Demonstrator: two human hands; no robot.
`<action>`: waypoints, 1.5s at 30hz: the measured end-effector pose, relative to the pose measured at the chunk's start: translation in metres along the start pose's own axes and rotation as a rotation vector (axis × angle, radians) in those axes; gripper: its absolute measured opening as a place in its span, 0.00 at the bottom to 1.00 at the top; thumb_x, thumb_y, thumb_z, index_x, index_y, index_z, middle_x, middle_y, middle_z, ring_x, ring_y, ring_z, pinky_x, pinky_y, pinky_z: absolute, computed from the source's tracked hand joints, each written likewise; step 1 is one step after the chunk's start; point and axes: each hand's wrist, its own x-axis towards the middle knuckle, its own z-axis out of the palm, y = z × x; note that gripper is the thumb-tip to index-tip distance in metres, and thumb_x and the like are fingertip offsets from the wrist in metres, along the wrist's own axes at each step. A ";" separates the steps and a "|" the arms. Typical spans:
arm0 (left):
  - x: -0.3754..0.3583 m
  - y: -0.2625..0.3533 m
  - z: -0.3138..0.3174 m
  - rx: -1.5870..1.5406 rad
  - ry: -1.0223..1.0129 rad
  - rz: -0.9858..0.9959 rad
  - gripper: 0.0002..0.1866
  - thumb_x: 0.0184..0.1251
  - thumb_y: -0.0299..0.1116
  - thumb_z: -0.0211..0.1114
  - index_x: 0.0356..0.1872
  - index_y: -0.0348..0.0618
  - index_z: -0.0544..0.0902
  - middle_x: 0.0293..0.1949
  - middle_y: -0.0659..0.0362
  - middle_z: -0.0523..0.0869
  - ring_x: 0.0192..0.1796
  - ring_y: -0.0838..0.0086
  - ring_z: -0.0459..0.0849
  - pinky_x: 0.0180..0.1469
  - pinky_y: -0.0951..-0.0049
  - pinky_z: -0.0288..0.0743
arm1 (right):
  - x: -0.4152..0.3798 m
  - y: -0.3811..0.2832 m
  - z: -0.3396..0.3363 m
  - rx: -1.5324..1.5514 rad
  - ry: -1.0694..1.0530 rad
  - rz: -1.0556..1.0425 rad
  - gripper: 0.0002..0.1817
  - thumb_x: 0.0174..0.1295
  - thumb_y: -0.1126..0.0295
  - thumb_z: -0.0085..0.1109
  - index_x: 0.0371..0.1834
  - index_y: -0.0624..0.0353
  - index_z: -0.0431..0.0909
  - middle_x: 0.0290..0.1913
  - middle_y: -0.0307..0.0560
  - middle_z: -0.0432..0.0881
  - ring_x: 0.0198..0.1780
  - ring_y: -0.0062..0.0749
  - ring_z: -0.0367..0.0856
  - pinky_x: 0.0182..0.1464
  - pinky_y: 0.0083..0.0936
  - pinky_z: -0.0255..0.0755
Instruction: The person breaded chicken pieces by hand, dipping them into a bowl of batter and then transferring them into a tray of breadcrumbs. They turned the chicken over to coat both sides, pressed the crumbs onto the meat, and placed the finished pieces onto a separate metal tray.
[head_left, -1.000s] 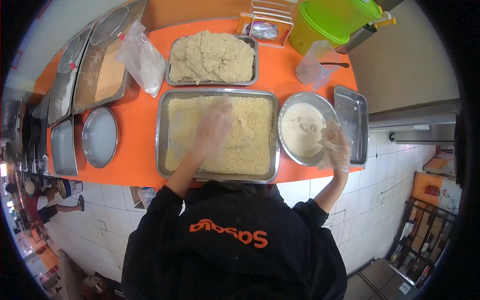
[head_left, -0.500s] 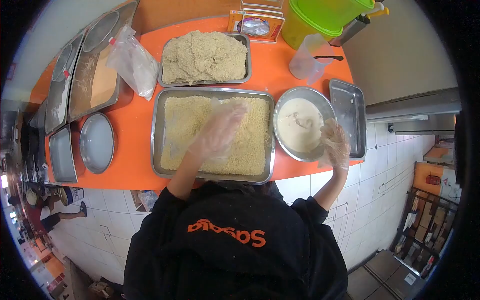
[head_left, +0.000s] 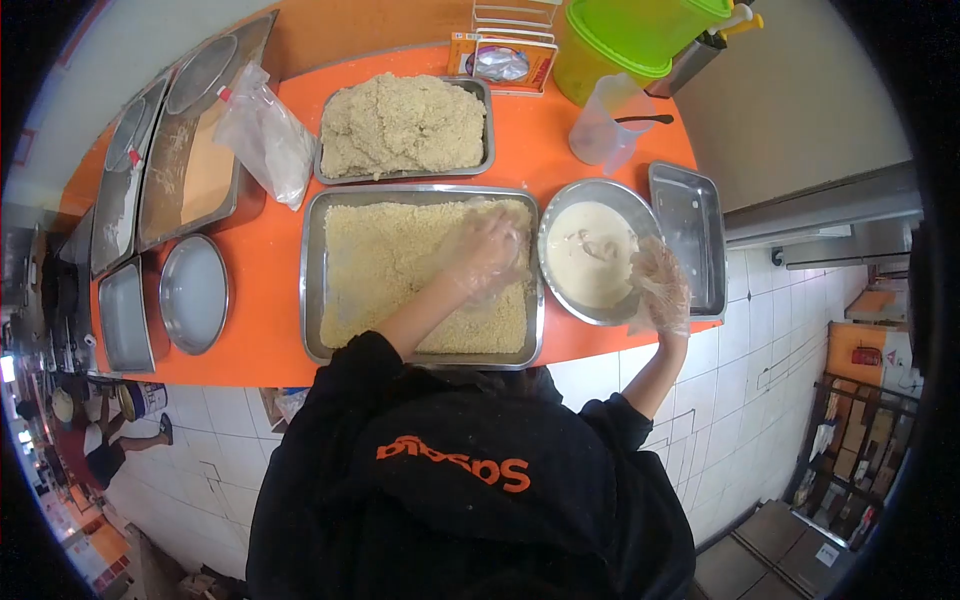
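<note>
My left hand (head_left: pixel 488 248), in a clear plastic glove, is in the right part of a metal tray (head_left: pixel 312 270) of pale crumbs (head_left: pixel 370 300). Its fingers point down at the crumbs and are smeared, so their grip is hidden. My right hand (head_left: pixel 661 288), also gloved, has its fingers bent over the right rim of a round metal bowl (head_left: pixel 548 285). White batter (head_left: pixel 590 255) fills the bowl, and a pale piece (head_left: pixel 598 245) pokes out of it.
Behind stands a tray (head_left: pixel 490 150) heaped with coated food (head_left: pixel 400 125). At right lie a metal tray (head_left: pixel 690 200) and a plastic jug (head_left: pixel 605 120) with a dark-handled utensil. A bag of powder (head_left: pixel 265 140), flour trays (head_left: pixel 190 180) and a round pan (head_left: pixel 194 293) sit left.
My left hand has moved right and slightly up over the crumbs, and its fingers have gone from extended to bent down. My right hand stays at the bowl's rim.
</note>
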 end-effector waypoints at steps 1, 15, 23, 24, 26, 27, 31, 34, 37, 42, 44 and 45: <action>0.007 -0.005 -0.001 -0.017 -0.096 -0.029 0.29 0.68 0.54 0.63 0.60 0.41 0.80 0.67 0.51 0.75 0.73 0.60 0.69 0.76 0.51 0.58 | 0.001 -0.003 0.001 -0.024 0.007 -0.012 0.33 0.57 0.74 0.68 0.70 0.53 0.75 0.56 0.46 0.86 0.55 0.31 0.85 0.59 0.30 0.77; -0.041 0.010 -0.010 0.227 0.026 0.109 0.31 0.74 0.46 0.52 0.73 0.41 0.69 0.75 0.49 0.68 0.78 0.59 0.62 0.79 0.51 0.51 | 0.011 0.012 0.006 0.034 0.009 0.016 0.32 0.59 0.74 0.67 0.70 0.53 0.74 0.61 0.43 0.83 0.56 0.31 0.84 0.60 0.29 0.76; -0.061 -0.016 0.018 -0.157 0.152 -0.162 0.31 0.72 0.40 0.55 0.73 0.34 0.68 0.78 0.42 0.61 0.80 0.53 0.58 0.80 0.53 0.48 | 0.009 0.003 0.008 -0.174 -0.058 -0.062 0.33 0.57 0.74 0.67 0.70 0.49 0.75 0.61 0.43 0.83 0.55 0.32 0.84 0.60 0.29 0.77; -0.064 -0.025 0.016 -0.272 0.299 -0.169 0.32 0.72 0.40 0.56 0.72 0.34 0.68 0.77 0.41 0.62 0.79 0.51 0.59 0.79 0.53 0.50 | 0.007 0.000 0.007 -0.125 -0.060 -0.055 0.32 0.58 0.74 0.67 0.70 0.49 0.75 0.60 0.43 0.83 0.55 0.33 0.84 0.59 0.29 0.77; -0.077 -0.032 -0.007 -0.338 0.431 -0.378 0.31 0.69 0.43 0.60 0.67 0.32 0.72 0.72 0.39 0.67 0.75 0.49 0.64 0.76 0.51 0.55 | 0.007 0.005 0.008 -0.005 -0.035 -0.047 0.31 0.59 0.73 0.66 0.69 0.49 0.75 0.59 0.43 0.84 0.54 0.33 0.85 0.59 0.30 0.77; -0.095 -0.026 -0.017 -0.290 0.408 -0.588 0.30 0.68 0.46 0.63 0.63 0.32 0.75 0.68 0.38 0.72 0.72 0.48 0.68 0.73 0.49 0.58 | 0.006 0.017 0.008 0.062 -0.017 -0.043 0.31 0.59 0.72 0.66 0.69 0.49 0.75 0.58 0.43 0.84 0.53 0.33 0.85 0.58 0.30 0.77; -0.123 -0.018 -0.024 -0.287 0.035 -1.024 0.32 0.57 0.53 0.72 0.49 0.30 0.83 0.52 0.38 0.83 0.58 0.45 0.80 0.61 0.47 0.69 | 0.007 0.024 0.005 -0.053 0.000 0.011 0.30 0.60 0.72 0.67 0.68 0.50 0.76 0.56 0.44 0.85 0.52 0.34 0.86 0.57 0.31 0.78; -0.114 -0.009 -0.018 -0.297 0.016 -1.045 0.34 0.51 0.56 0.75 0.45 0.32 0.85 0.43 0.40 0.87 0.48 0.46 0.85 0.53 0.50 0.75 | 0.006 0.010 0.009 -0.129 -0.027 0.020 0.31 0.58 0.74 0.68 0.68 0.51 0.76 0.58 0.44 0.84 0.52 0.33 0.85 0.57 0.30 0.78; -0.105 -0.014 -0.004 -0.460 0.150 -0.979 0.34 0.50 0.54 0.76 0.47 0.32 0.84 0.37 0.40 0.88 0.43 0.47 0.87 0.48 0.53 0.79 | 0.012 0.006 0.015 -0.151 -0.051 -0.143 0.31 0.57 0.74 0.67 0.68 0.51 0.76 0.59 0.44 0.84 0.52 0.34 0.85 0.57 0.31 0.78; -0.083 -0.008 0.014 -0.642 0.457 -0.978 0.33 0.50 0.40 0.79 0.55 0.29 0.79 0.44 0.41 0.88 0.49 0.51 0.87 0.54 0.58 0.79 | 0.010 -0.007 0.020 -0.130 -0.060 -0.113 0.31 0.57 0.77 0.65 0.67 0.52 0.76 0.59 0.43 0.83 0.53 0.34 0.85 0.57 0.31 0.78; -0.078 -0.007 0.018 -0.795 0.541 -0.946 0.34 0.51 0.33 0.79 0.59 0.29 0.76 0.49 0.42 0.86 0.53 0.54 0.86 0.58 0.61 0.77 | 0.010 -0.001 0.019 -0.118 -0.051 -0.122 0.31 0.57 0.77 0.66 0.67 0.51 0.77 0.59 0.43 0.83 0.53 0.32 0.84 0.58 0.29 0.77; -0.077 -0.006 0.021 -0.884 0.576 -0.906 0.35 0.51 0.30 0.78 0.61 0.29 0.74 0.53 0.43 0.84 0.56 0.56 0.84 0.61 0.62 0.76 | 0.009 0.007 0.020 -0.102 -0.047 -0.124 0.31 0.57 0.76 0.67 0.68 0.49 0.77 0.59 0.42 0.83 0.52 0.30 0.84 0.58 0.28 0.77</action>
